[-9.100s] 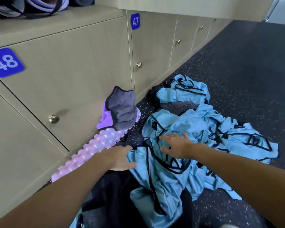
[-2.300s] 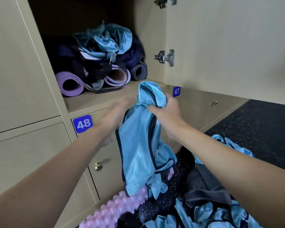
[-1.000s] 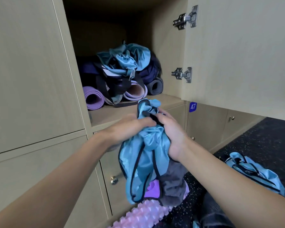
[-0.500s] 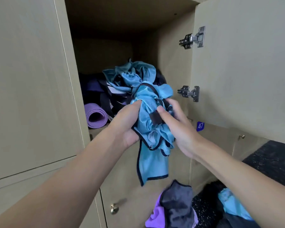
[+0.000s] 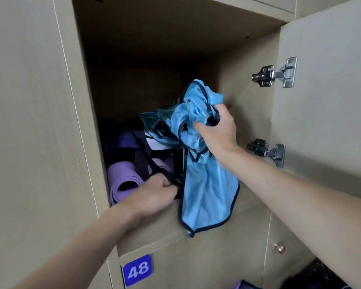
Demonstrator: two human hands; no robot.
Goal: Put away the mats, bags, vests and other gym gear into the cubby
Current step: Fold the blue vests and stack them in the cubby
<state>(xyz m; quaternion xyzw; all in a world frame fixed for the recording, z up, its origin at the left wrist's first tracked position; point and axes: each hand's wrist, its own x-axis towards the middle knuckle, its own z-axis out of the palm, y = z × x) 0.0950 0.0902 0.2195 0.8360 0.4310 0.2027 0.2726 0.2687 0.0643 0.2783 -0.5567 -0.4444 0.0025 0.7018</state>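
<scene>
My right hand (image 5: 217,130) is shut on a bunched light-blue vest (image 5: 206,184) with dark trim, held up at the mouth of the open cubby (image 5: 146,51); the vest's lower part hangs over the shelf edge. My left hand (image 5: 154,195) is closed at the shelf front, its fingers on a dark strap next to a rolled purple mat (image 5: 123,182). Behind the hands, more rolled mats, dark straps and another crumpled blue vest (image 5: 154,119) are piled in the cubby.
The cubby door (image 5: 325,101) stands open on the right with two metal hinges (image 5: 273,75). Below the shelf is a shut door with a blue 48 label (image 5: 137,270) and a knobbed door (image 5: 279,248). Dark floor and some gear show at bottom right.
The vest went up from shelf level to above the pile. My left hand let go of it and dropped to the shelf front by the purple mat. The right hand alone holds it now.
</scene>
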